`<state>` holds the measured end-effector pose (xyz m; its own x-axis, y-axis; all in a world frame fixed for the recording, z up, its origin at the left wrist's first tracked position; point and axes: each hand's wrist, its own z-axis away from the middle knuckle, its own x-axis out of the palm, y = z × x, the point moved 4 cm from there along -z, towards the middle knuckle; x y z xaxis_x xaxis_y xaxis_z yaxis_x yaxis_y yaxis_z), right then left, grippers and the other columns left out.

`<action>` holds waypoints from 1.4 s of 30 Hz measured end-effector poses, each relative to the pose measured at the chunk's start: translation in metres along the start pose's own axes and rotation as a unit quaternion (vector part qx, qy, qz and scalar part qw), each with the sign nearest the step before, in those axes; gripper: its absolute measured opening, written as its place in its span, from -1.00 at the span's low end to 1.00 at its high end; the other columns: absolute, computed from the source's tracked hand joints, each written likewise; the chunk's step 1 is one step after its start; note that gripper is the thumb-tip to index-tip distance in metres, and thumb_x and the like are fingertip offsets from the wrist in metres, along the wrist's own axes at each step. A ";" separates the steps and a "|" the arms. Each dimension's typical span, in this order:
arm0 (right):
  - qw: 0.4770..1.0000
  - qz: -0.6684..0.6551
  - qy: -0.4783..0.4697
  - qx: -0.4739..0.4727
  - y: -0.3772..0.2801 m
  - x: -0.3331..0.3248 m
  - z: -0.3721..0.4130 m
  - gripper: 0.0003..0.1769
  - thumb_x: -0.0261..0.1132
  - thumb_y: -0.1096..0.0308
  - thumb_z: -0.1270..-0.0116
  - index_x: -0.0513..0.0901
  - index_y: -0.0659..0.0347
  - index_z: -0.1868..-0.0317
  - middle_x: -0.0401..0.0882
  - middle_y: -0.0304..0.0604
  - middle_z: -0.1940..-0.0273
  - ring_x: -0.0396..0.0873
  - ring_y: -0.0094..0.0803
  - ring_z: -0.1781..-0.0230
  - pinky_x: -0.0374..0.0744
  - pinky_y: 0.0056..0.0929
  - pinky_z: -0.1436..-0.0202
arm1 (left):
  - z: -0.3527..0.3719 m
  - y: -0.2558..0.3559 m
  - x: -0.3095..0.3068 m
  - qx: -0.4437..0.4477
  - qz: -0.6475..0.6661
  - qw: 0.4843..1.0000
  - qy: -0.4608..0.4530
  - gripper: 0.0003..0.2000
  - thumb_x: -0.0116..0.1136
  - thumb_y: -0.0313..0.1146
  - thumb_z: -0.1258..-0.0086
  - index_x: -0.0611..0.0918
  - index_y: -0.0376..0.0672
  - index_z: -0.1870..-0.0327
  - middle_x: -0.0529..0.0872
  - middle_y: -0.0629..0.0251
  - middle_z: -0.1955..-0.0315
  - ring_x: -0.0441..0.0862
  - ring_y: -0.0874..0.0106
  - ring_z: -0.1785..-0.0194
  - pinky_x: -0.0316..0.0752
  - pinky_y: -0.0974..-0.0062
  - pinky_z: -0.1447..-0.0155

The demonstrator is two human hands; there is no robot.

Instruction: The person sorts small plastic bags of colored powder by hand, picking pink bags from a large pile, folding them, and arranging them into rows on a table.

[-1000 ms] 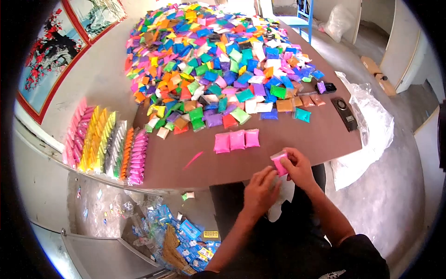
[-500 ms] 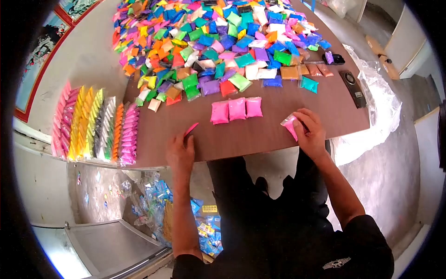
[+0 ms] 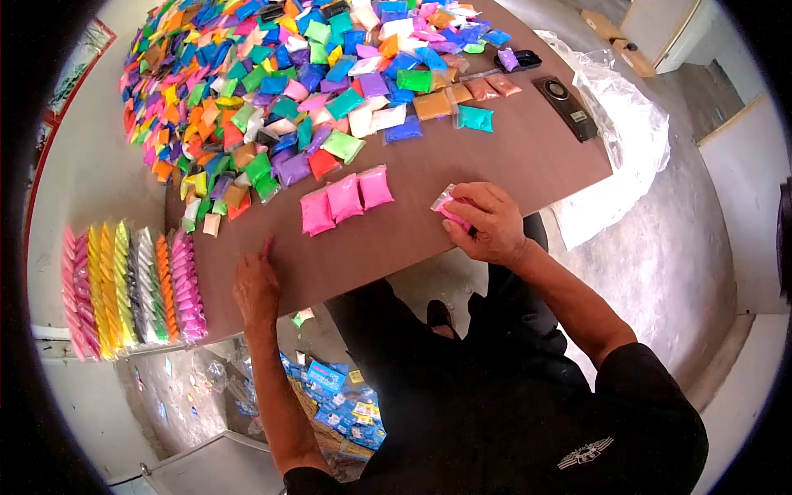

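Observation:
My right hand pinches a small pink clay packet by its side, over the front of the brown table. Its clear wrapper edge sticks out past the fingertips. Three more pink packets lie side by side on the table, between my two hands. At the table's front edge, my left hand has its fingers closed around a thin pinkish-red piece, of which only the tip shows; I cannot tell what it is.
A big heap of coloured packets covers the far side. Long twisted strips of packets lie at the left edge. A black device with a round dial sits at the right, beside clear plastic sheeting. Blue wrappers lie on the floor.
The camera view has turned, so the table appears tilted and shifted left. The fingers of my right hand now cover more of the pink packet. The three packets stay in their row.

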<state>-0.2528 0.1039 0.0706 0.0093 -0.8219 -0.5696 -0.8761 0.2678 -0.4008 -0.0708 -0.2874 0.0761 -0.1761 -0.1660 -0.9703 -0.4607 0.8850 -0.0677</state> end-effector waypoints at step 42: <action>0.997 -0.005 0.078 0.024 0.012 0.003 0.006 -0.84 0.51 0.39 -0.09 0.74 0.10 0.28 0.69 -0.27 0.23 0.68 -0.25 0.26 0.68 -0.35 0.21 | -0.045 0.283 -0.024 0.166 0.349 0.921 -0.048 -0.77 0.26 -0.32 -0.44 0.60 -0.25 0.41 0.66 -0.04 0.47 0.65 -0.06 0.35 0.46 0.09 0.31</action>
<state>-0.2610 0.1075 0.0598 -0.0610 -0.8916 -0.4488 -0.8523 0.2805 -0.4415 -0.2356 -0.0527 0.0903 -0.2442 0.5182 -0.8197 0.0299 0.8489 0.5277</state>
